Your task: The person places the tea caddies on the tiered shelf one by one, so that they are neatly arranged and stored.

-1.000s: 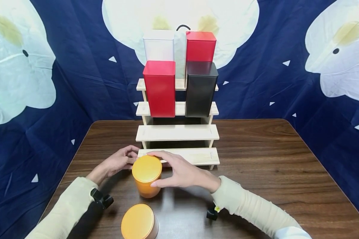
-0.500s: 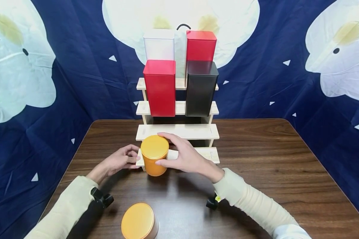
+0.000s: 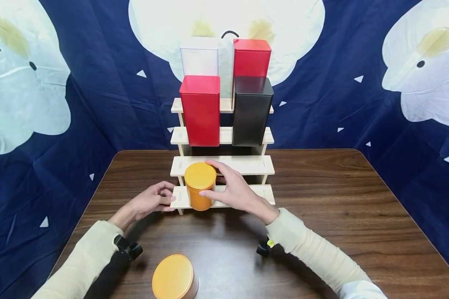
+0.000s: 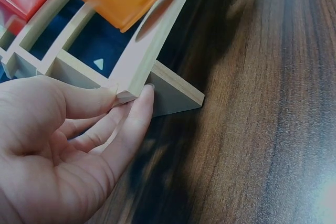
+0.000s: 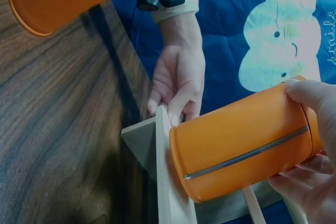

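Note:
An orange round canister (image 3: 200, 191) is over the left part of the lowest board of a stepped wooden rack (image 3: 247, 165). My right hand (image 3: 233, 189) holds it near its lid, thumb in front and fingers behind. In the right wrist view the canister's base (image 5: 184, 166) is at the board; whether it fully rests there I cannot tell. My left hand (image 3: 149, 202) pinches the left end of that lowest board (image 4: 142, 61) between thumb and fingers. A second orange canister (image 3: 173, 277) stands on the table, nearer to me.
The rack's upper boards carry a red tin (image 3: 200, 112) and a black tin (image 3: 252, 112), with a white tin (image 3: 199, 58) and another red tin (image 3: 251, 58) behind. Dark wood table (image 3: 333, 207) extends either side. Blue cloth (image 3: 134, 112) hangs around it.
My right hand has carried the orange canister from above the table, forward and slightly right, to the rack's lowest board. My left hand has kept its grip on the board's end.

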Demonstrator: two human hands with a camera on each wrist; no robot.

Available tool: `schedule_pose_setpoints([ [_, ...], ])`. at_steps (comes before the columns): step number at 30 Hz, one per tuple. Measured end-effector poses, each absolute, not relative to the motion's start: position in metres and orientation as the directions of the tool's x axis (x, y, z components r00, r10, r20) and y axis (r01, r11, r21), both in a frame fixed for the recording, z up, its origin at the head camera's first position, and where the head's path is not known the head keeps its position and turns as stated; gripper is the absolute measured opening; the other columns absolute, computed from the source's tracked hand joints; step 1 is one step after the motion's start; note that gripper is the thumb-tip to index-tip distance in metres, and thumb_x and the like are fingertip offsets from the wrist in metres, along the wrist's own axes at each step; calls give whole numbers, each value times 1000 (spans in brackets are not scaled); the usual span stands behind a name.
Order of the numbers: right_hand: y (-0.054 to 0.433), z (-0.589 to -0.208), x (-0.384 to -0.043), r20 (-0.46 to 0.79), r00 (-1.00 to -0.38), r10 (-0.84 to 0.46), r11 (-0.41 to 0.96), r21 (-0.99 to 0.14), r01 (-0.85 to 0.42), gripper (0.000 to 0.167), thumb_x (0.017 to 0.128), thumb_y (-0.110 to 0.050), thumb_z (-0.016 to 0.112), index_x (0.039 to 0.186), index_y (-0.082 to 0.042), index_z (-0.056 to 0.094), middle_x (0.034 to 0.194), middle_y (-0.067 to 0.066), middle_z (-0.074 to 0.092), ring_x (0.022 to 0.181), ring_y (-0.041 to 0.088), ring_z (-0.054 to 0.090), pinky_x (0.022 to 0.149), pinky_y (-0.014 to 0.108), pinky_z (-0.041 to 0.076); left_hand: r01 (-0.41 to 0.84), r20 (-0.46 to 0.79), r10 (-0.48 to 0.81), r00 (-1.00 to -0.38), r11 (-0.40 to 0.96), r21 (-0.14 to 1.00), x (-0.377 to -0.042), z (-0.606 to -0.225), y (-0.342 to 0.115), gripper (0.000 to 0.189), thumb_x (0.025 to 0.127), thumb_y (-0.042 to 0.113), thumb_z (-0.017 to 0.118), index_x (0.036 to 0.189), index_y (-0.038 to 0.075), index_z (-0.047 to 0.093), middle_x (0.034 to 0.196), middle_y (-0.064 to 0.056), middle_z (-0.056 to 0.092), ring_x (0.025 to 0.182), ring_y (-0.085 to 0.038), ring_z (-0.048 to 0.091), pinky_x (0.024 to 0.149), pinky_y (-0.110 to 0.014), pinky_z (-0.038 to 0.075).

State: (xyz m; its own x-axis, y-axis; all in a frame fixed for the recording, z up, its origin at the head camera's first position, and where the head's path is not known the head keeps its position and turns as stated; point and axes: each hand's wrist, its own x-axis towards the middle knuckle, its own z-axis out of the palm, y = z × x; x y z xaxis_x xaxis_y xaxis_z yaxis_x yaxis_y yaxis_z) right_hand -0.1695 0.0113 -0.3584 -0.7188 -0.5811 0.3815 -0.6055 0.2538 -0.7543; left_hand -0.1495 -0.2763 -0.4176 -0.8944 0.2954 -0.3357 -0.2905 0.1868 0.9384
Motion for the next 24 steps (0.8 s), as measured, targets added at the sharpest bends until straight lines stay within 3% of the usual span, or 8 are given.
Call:
schedule_pose_setpoints([
  [11,8,-367,-176,376,-732,-569,281,-748,-602,78,75,-31,82,140,-12,43,135,1,52,119,12,53,95,22,51,-297,-340,293,-894,182,937,-148,-416,-275,38,94,-5,50,128,-8,34,97,-10,54,85,-17,63,86,-42,57],
  [24,3,-368,-180,390,-728,-563,288,-733,-616,77,76,-29,81,140,-10,43,136,2,51,122,14,52,97,25,50,-292,-333,293,-896,174,940,-149,-418,-276,41,93,-3,53,129,-8,34,95,-8,54,85,-16,62,83,-39,58],
])
